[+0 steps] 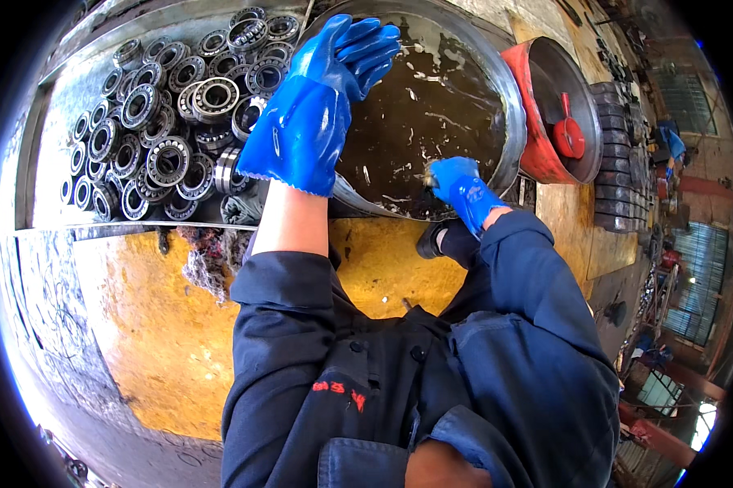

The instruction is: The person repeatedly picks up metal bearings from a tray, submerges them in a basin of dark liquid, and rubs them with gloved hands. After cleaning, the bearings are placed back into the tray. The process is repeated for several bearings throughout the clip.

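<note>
A wide round metal tub (509, 98) holds dark brownish liquid (423, 106) with pale streaks on its surface. My left hand (326, 93), in a long wet blue rubber glove, is raised at the tub's left rim. Its fingers stretch to the right over the liquid, and nothing shows in them. At the tub's near right edge is my right hand (462, 185), in a blue glove too, low by the liquid with its fingers curled. A small tan, bristly bit shows at its fingertips; I cannot make out what it is.
Many steel roller bearings (169, 161) lie heaped on a tray at the left. Right of the tub, a red drum (537, 122) holds a red dipper (570, 138). Dark blocks (615, 163) stand beyond it. Rags (208, 272) hang by the tray's near edge.
</note>
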Demonstrator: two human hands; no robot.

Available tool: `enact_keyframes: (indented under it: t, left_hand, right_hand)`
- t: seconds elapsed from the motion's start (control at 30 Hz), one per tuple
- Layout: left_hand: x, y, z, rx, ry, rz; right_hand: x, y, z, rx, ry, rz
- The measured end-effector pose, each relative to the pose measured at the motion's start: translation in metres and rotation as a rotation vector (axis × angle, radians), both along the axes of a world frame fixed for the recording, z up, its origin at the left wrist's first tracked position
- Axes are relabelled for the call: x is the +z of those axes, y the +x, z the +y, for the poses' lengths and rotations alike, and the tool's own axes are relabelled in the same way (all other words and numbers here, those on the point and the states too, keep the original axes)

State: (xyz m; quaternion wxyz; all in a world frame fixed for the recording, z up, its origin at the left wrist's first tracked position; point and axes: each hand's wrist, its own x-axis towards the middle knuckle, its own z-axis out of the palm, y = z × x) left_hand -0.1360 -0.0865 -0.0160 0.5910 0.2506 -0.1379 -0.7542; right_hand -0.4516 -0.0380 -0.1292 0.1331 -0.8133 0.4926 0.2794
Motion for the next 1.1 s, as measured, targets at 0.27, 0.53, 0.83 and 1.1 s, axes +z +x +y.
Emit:
enact_keyframes:
  t: [0.27,0.53,0.83,1.1]
  left_hand:
    - [0.003,0.002,-0.003,0.025,-0.008,0.026]
    - [-0.008,0.001,-0.005,0.032,-0.033,0.037]
    - [0.019,-0.001,-0.007,-0.019,0.155,0.043]
    - [0.035,-0.007,0.002,-0.076,0.163,0.067]
  right_hand:
    - [-0.012,-0.03,0.003,-0.487,0.124,-0.247]
    - [0.008,0.012,-0.003,0.22,0.003,0.164]
    - [-0.026,-0.043,0.002,-0.632,0.177,-0.287]
    - [-0.034,-0.031,-0.004,0.025,0.079,-0.121]
